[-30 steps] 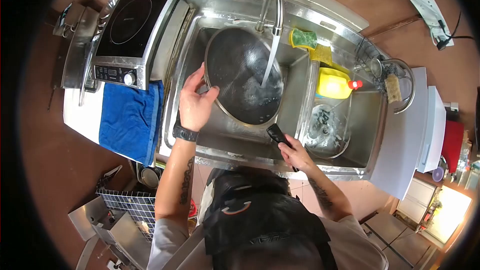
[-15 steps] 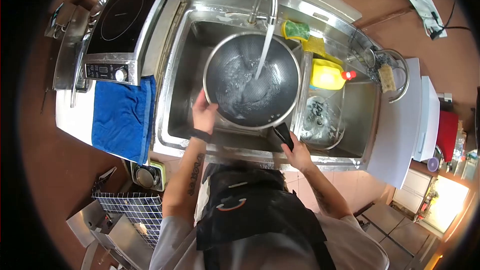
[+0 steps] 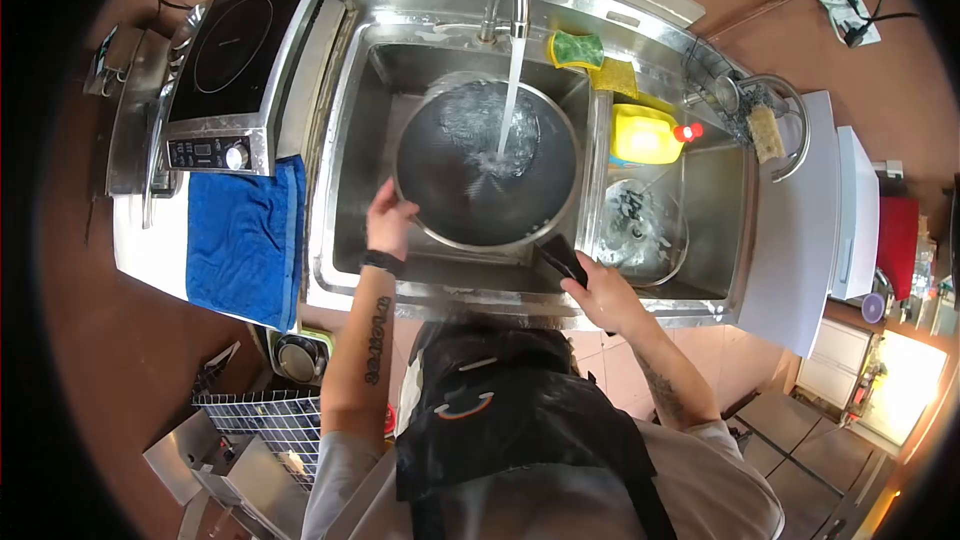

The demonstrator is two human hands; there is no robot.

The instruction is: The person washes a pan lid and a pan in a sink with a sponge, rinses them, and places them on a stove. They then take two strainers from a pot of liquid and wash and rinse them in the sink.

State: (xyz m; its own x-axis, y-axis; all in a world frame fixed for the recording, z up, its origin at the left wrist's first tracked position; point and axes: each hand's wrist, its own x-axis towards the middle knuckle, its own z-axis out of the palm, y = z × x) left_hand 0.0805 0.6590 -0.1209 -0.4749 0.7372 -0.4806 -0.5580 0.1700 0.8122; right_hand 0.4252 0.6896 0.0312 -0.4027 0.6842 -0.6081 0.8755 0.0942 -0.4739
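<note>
A dark wok [image 3: 450, 165] with a metal rim is in the left sink basin [image 3: 350, 120], under a running faucet [image 3: 519, 0]. Water strikes the upper middle of its inside and spreads there. My left hand [image 3: 388, 224] grips the wok's rim at the lower left, thumb on the inner side. The black handle [image 3: 562, 258] points toward me at the lower right, and my right hand [image 3: 603, 295] is closed round its end. The wok's underside is hidden.
A green-yellow sponge [image 3: 577, 50] and a yellow cloth [image 3: 615, 77] lie behind the basins. In the right basin are a yellow bottle [image 3: 643, 135] with a red cap and a clear container [image 3: 650, 230]. An induction cooker [image 3: 232, 45] and a blue towel [image 3: 243, 240] are at left.
The wok has tilted, its far side lifting water streaks into view at the back, and less water shows in its lower part. Both hands keep their hold.
</note>
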